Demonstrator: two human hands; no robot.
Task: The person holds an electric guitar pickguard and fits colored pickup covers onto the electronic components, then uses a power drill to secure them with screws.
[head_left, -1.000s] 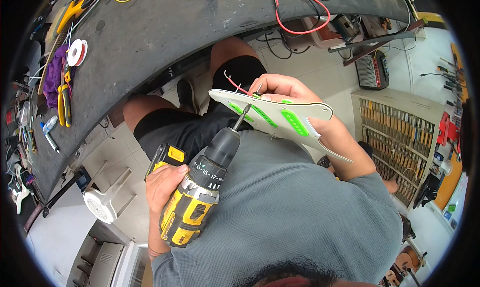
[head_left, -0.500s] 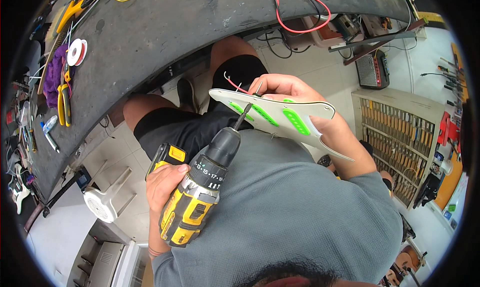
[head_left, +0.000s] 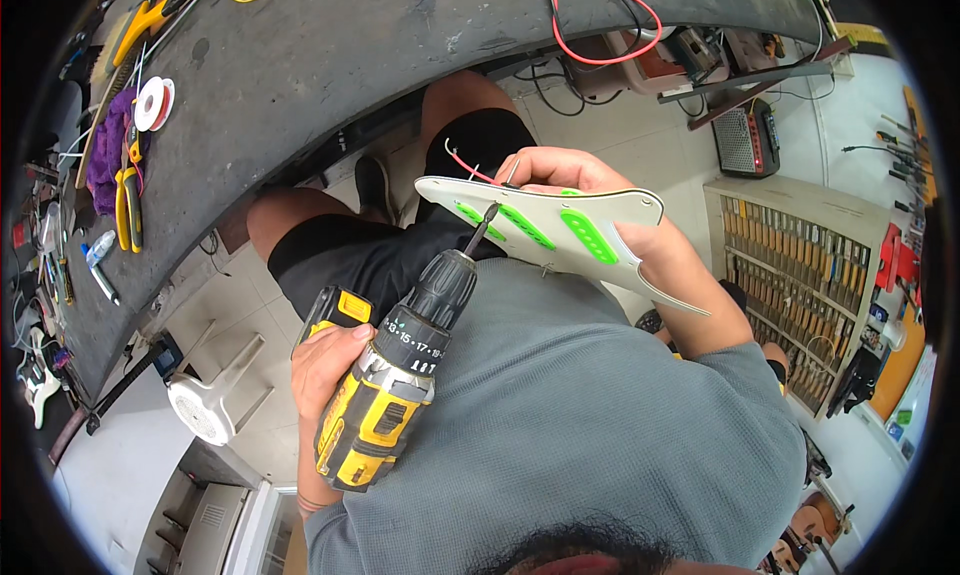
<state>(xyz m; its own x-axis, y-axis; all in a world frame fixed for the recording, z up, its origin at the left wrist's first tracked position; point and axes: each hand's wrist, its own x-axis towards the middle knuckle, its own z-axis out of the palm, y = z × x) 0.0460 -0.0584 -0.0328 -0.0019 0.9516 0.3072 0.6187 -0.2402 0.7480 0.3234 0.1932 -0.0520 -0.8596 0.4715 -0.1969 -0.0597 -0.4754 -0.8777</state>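
A yellow and black cordless drill (head_left: 385,400) is gripped by my left hand (head_left: 325,367), its fingers wrapped round the handle. Its screwdriver bit (head_left: 484,229) points up and away, and the tip meets the face of a white guitar pickguard (head_left: 580,210) close to a bright green pickup cover. Several green pickup covers (head_left: 590,237) are set in the plate. Behind the pickguard's far edge, my right hand (head_left: 570,170) is closed on it, with its fingertips partly hidden. A red wire (head_left: 462,163) and thin metal posts stick out on the back side by those fingers.
Ahead stands a dark workbench (head_left: 330,65), carrying a solder spool (head_left: 154,105), yellow-handled pliers (head_left: 128,210) and a red cable loop (head_left: 600,60). To the right are a rack of tools (head_left: 795,285) and a small amplifier (head_left: 745,140). A white stool (head_left: 205,410) stands at left.
The drill and pickguard have shifted slightly left together. The bit tip stays at the pickguard, and both hands keep their hold.
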